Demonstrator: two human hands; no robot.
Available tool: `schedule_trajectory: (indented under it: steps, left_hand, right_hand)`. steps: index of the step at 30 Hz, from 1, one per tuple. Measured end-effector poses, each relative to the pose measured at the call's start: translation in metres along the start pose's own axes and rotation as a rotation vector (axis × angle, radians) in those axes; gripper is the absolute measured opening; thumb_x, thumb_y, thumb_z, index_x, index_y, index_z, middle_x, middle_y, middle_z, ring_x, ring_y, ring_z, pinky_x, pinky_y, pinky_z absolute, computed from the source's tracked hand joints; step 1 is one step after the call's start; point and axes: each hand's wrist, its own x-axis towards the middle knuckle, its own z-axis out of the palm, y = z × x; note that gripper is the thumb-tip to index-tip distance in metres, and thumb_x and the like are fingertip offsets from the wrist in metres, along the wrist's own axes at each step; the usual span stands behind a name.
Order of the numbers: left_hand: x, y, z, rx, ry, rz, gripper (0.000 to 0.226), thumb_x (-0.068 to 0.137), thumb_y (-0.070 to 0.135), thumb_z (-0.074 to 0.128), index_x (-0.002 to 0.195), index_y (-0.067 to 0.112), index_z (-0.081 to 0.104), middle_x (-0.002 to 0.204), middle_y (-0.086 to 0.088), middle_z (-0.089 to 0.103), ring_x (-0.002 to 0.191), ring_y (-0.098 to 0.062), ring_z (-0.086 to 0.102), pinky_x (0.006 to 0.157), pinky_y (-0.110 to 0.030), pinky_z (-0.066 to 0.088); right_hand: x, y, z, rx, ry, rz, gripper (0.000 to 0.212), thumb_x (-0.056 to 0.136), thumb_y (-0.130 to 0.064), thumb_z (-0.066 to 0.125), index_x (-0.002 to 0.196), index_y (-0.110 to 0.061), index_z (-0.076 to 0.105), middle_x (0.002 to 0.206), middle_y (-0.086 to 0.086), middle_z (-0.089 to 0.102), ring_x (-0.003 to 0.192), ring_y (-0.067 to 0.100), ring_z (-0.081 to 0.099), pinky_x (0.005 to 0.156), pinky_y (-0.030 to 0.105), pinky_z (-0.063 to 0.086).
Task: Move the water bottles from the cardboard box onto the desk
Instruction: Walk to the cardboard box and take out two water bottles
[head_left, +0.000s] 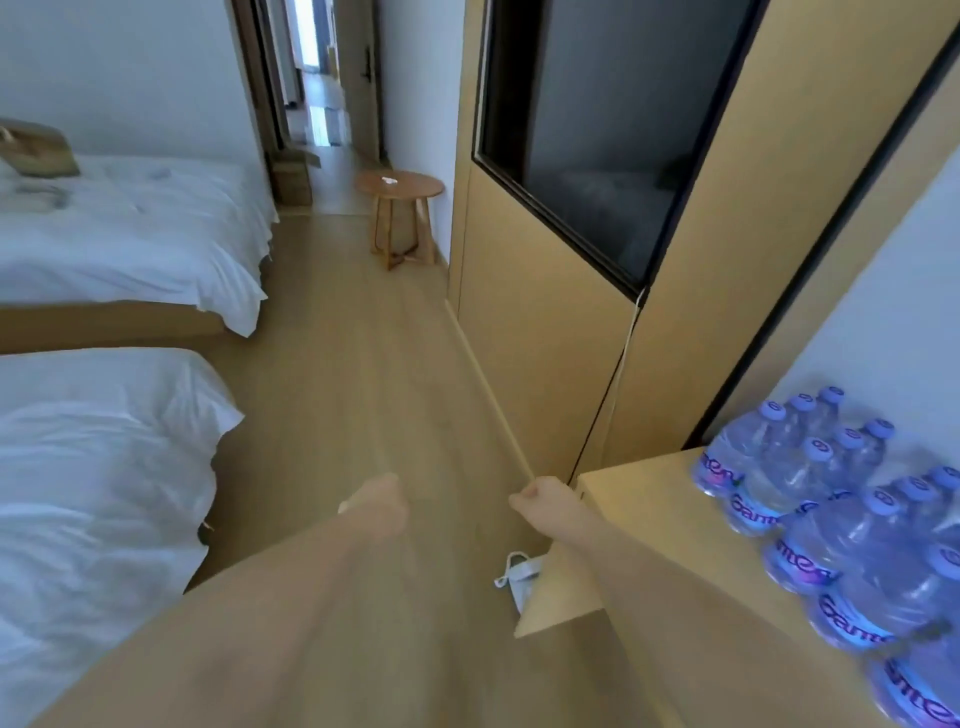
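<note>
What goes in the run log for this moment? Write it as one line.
left hand: curled, empty | right hand: curled, empty | water bottles: clustered upright on desk | cardboard box: by far doorway

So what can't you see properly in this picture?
Head view only:
- Water bottles: the right edge cuts off the group, so no full count; label words are blurred.
- Cardboard box: far away by the doorway, too small to see inside.
- Left hand and right hand: seen from behind, fingers curled away, so whether they hold anything is hidden.
- Small white thing on the round table: too tiny to name.
</note>
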Motion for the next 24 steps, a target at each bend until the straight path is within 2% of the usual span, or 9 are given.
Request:
schedule_trajectory:
  steps: [3, 5, 7, 10, 12, 16, 18, 21, 24]
  left_hand:
    - [0.028, -0.03, -0.034, -0.068, 0.0, -0.05, 0.035, 0.097, 0.01, 0.044, 0.128, 0.001, 0.055, 0.131, -0.016, 0.056, 0.121, -0.029, 0.054, 0.096, -0.032, 0.044]
    - [0.047, -0.049, -0.051, -0.05, -0.02, -0.082, 0.028, 0.094, 0.006, 0.041, 0.112, -0.003, 0.062, 0.118, -0.02, 0.061, 0.107, -0.028, 0.061, 0.077, -0.03, 0.049]
    - [0.071, -0.066, -0.064, -0.045, -0.037, -0.1, 0.028, 0.09, 0.006, 0.041, 0.103, -0.006, 0.064, 0.107, -0.021, 0.066, 0.09, -0.028, 0.064, 0.056, -0.026, 0.044]
    - [0.107, -0.083, -0.08, -0.067, -0.018, -0.129, 0.035, 0.087, 0.009, 0.04, 0.113, -0.005, 0.06, 0.104, -0.018, 0.066, 0.093, -0.029, 0.065, 0.068, -0.031, 0.05]
    - [0.134, -0.089, -0.092, -0.067, -0.028, -0.157, 0.036, 0.088, 0.009, 0.039, 0.112, -0.007, 0.06, 0.091, -0.016, 0.063, 0.087, -0.027, 0.062, 0.065, -0.029, 0.045]
    - [0.211, -0.094, -0.125, -0.057, -0.005, -0.215, 0.037, 0.09, 0.008, 0.037, 0.115, -0.01, 0.056, 0.119, -0.023, 0.061, 0.111, -0.033, 0.06, 0.083, -0.037, 0.051]
    - [0.259, -0.092, -0.145, -0.056, 0.016, -0.215, 0.037, 0.09, 0.008, 0.037, 0.115, -0.009, 0.057, 0.116, -0.023, 0.061, 0.108, -0.033, 0.061, 0.074, -0.034, 0.047]
    - [0.324, -0.086, -0.176, -0.006, 0.027, -0.217, 0.03, 0.092, 0.014, 0.039, 0.107, 0.003, 0.062, 0.09, -0.008, 0.06, 0.078, -0.02, 0.057, 0.063, -0.024, 0.038]
    - [0.389, -0.08, -0.213, 0.02, 0.062, -0.245, 0.024, 0.092, 0.013, 0.04, 0.095, 0.003, 0.062, 0.081, -0.006, 0.055, 0.069, -0.016, 0.047, 0.062, -0.024, 0.039]
  right_hand:
    - [0.037, -0.049, 0.009, -0.034, -0.019, -0.068, 0.048, 0.097, -0.032, 0.05, 0.123, 0.007, 0.06, 0.122, 0.023, 0.062, 0.113, 0.035, 0.059, 0.098, 0.044, 0.046]
    - [0.06, -0.078, 0.015, -0.057, -0.034, -0.098, 0.047, 0.097, -0.032, 0.05, 0.121, 0.007, 0.061, 0.121, 0.024, 0.063, 0.113, 0.036, 0.059, 0.096, 0.043, 0.046]
    - [0.086, -0.103, 0.022, -0.079, -0.064, -0.103, 0.044, 0.098, -0.033, 0.05, 0.118, 0.004, 0.063, 0.117, 0.022, 0.065, 0.109, 0.034, 0.061, 0.092, 0.039, 0.047]
    - [0.13, -0.137, 0.033, -0.136, -0.115, -0.124, 0.034, 0.099, -0.034, 0.05, 0.11, -0.006, 0.064, 0.116, 0.015, 0.066, 0.109, 0.029, 0.06, 0.083, 0.03, 0.044]
    - [0.161, -0.159, 0.04, -0.165, -0.143, -0.142, 0.032, 0.099, -0.033, 0.05, 0.112, -0.006, 0.064, 0.12, 0.015, 0.065, 0.114, 0.029, 0.058, 0.086, 0.029, 0.043]
    - [0.241, -0.208, 0.043, -0.2, -0.203, -0.18, 0.038, 0.101, -0.028, 0.048, 0.121, 0.002, 0.06, 0.126, 0.019, 0.06, 0.119, 0.032, 0.055, 0.096, 0.034, 0.043]
    - [0.289, -0.236, 0.041, -0.192, -0.238, -0.23, 0.032, 0.102, -0.023, 0.046, 0.107, 0.005, 0.062, 0.11, 0.021, 0.061, 0.113, 0.034, 0.057, 0.09, 0.037, 0.044]
    - [0.359, -0.277, 0.032, -0.234, -0.276, -0.269, 0.033, 0.101, -0.021, 0.047, 0.07, -0.01, 0.046, 0.072, 0.007, 0.046, 0.086, 0.023, 0.051, 0.07, 0.029, 0.032]
    - [0.423, -0.322, 0.014, -0.267, -0.29, -0.298, 0.038, 0.099, -0.023, 0.049, 0.064, -0.017, 0.038, 0.064, 0.001, 0.038, 0.07, 0.02, 0.044, 0.068, 0.029, 0.029]
